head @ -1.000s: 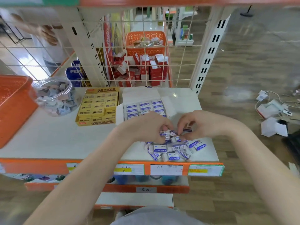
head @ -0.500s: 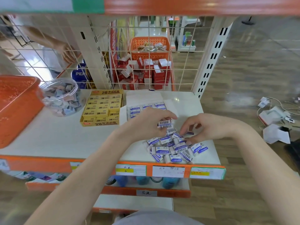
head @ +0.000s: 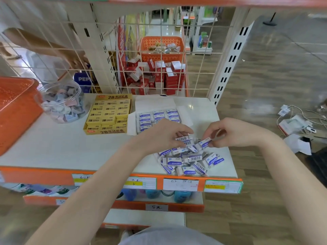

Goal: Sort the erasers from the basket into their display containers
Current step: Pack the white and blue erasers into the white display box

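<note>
**Operator:** White shelf board (head: 53, 149) with an orange front edge fills my view, a wire grid (head: 159, 55) standing at its back and wood-pattern floor off to the right.

**Colleague:** Where are the erasers?

**Operator:** I see a loose pile of erasers (head: 187, 160) in white and blue sleeves lying near the front edge, right of centre. Just behind the pile sits the open white display box (head: 155, 105), its flap folded back, with rows of the same erasers inside.

**Colleague:** And the hands?

**Operator:** My left hand (head: 162, 135) hovers over the back of the pile, fingers curled around a small stack of erasers (head: 184, 140), barcodes facing up. My right hand (head: 235, 133) pinches a single eraser (head: 204, 143) between thumb and fingertips, tilted, just beside the left hand's stack. I cannot tell whether the two touch.

**Colleague:** Anything else on the shelf?

**Operator:** A yellow box of 2B erasers (head: 108, 114) stands left of the white one, nearly touching it. Further left a clear tub (head: 63, 101) holds pastel pieces, and an orange basket (head: 16, 106) sits at the far left edge. Another orange basket (head: 161, 46) shows through the grid, above red cartons (head: 159, 76).
</note>
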